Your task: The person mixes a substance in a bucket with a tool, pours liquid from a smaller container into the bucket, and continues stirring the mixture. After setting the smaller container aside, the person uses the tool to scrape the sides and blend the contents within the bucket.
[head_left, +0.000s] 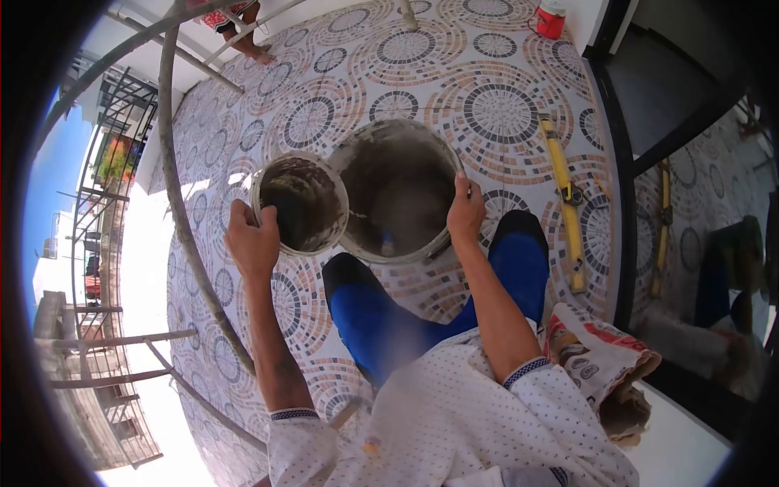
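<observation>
From where I stand, the large bucket (391, 140) sits on the patterned tile floor (495, 109) in front of the person, and everything else arranges itself around it. The small bucket (326, 180) is just to its left, the two rims meeting or overlapping; I can't tell whether the smaller one leans on it or is held up against it. The left hand (253, 237) is closed over the small bucket's near-left rim, thumb inside, presumably to control its angle. The right hand (466, 209) grips the large bucket's right rim, fingers curled narrowly, which I'd guess steadies it. The blue-trousered legs (381, 325) spread on the near side of the large bucket, likely giving room to work close. As for contents, the small bucket's wall is smeared with grey-brown residue around a dark bottom, while the large bucket has crusted sides and a murky grey interior, too hazy to say how full. Right of the large bucket, well clear, lies a yellow bar (561, 174), perhaps put aside within reach; nearer the person on that side, a torn paper sack (596, 345) gapes open, its contents unclear.
</observation>
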`<state>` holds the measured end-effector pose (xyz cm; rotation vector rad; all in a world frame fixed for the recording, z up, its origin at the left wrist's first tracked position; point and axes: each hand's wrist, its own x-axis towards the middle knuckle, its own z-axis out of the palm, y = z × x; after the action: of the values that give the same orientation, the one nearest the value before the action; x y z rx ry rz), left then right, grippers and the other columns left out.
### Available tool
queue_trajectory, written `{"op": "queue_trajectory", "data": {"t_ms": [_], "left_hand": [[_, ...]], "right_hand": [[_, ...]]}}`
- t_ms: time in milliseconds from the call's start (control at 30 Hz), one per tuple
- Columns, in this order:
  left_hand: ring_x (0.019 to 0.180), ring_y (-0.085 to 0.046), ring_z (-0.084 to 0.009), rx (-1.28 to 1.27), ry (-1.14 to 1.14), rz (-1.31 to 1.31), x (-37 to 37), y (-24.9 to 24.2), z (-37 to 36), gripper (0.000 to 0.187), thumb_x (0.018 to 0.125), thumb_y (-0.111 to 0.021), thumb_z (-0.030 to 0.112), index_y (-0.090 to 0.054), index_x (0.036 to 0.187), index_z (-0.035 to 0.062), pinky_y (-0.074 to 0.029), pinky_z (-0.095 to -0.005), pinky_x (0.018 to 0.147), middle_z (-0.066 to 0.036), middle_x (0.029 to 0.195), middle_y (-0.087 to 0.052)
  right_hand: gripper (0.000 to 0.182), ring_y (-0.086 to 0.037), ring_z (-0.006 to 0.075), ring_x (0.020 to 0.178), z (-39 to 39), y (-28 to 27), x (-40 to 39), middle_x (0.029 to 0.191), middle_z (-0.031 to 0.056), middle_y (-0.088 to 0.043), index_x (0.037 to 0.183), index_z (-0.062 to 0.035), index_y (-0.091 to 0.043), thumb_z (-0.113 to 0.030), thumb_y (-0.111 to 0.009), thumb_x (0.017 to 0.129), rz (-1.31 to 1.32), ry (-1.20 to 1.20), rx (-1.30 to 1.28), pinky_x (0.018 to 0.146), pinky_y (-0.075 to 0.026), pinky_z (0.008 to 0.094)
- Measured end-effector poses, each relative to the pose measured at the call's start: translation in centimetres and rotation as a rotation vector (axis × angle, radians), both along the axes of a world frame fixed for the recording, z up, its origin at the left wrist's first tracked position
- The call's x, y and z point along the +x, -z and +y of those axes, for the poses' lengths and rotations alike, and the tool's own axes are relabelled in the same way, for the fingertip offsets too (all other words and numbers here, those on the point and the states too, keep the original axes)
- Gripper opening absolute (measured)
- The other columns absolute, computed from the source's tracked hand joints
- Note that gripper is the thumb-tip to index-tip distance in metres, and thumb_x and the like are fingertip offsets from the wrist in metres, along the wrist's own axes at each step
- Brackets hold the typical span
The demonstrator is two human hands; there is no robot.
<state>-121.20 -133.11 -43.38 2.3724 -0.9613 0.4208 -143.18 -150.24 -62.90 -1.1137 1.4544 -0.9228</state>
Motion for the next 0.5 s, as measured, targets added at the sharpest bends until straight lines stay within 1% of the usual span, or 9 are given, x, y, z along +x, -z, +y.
{"op": "queue_trajectory", "data": {"t_ms": [33, 233, 300, 400, 500], "left_hand": [[0.051, -0.042, -0.0289, -0.020, 0.009, -0.004, -0.1, 0.1, 0.1, 0.031, 0.078, -0.066, 0.020, -0.042, 0.074, 0.0014, -0.037, -0.0429, 0.055, -0.012, 0.057, -0.042], [0.051, -0.040, -0.0242, -0.026, 0.009, 0.013, 0.4, 0.6, 0.9, 0.032, 0.077, -0.068, 0.019, -0.042, 0.073, 0.0012, -0.036, -0.0410, 0.054, -0.010, 0.057, -0.040], [0.051, -0.039, -0.0237, -0.036, 0.024, 0.017, 1.0, 0.9, 1.3, 0.032, 0.077, -0.068, 0.019, -0.042, 0.073, 0.0013, -0.035, -0.0409, 0.053, -0.010, 0.057, -0.040], [0.051, -0.039, -0.0232, -0.062, 0.024, 0.042, 1.0, 1.0, 1.4, 0.032, 0.077, -0.068, 0.019, -0.042, 0.073, 0.0014, -0.035, -0.0409, 0.053, -0.009, 0.056, -0.039], [0.051, -0.038, -0.0228, -0.048, 0.021, 0.040, 0.6, 0.8, 1.1, 0.032, 0.077, -0.068, 0.019, -0.042, 0.073, 0.0016, -0.035, -0.0409, 0.053, -0.008, 0.056, -0.039]], "right_hand": [[0.070, -0.056, 0.0431, 0.114, 0.0, -0.2, 0.0, 0.119, 0.0292, -0.061, 0.124, 0.0078, -0.058, -0.056, -0.046, 0.096, 0.005, -0.002, 0.005, 0.098, -0.041, 0.0450], [0.069, -0.056, 0.0427, 0.114, -0.1, -0.2, -0.1, 0.119, 0.0289, -0.061, 0.124, 0.0080, -0.057, -0.054, -0.047, 0.097, -0.007, 0.001, -0.006, 0.099, -0.041, 0.0444], [0.068, -0.056, 0.0427, 0.114, 0.1, -0.4, -0.1, 0.120, 0.0291, -0.061, 0.125, 0.0083, -0.057, -0.053, -0.048, 0.097, -0.049, 0.010, -0.029, 0.099, -0.041, 0.0439], [0.067, -0.056, 0.0426, 0.115, 0.0, -0.6, -0.1, 0.120, 0.0292, -0.061, 0.125, 0.0090, -0.057, -0.052, -0.048, 0.097, -0.042, 0.010, -0.035, 0.099, -0.041, 0.0430], [0.067, -0.056, 0.0422, 0.115, 0.0, -1.0, -0.2, 0.120, 0.0294, -0.061, 0.125, 0.0087, -0.057, -0.051, -0.048, 0.097, -0.050, -0.001, 0.014, 0.099, -0.041, 0.0431]]}}
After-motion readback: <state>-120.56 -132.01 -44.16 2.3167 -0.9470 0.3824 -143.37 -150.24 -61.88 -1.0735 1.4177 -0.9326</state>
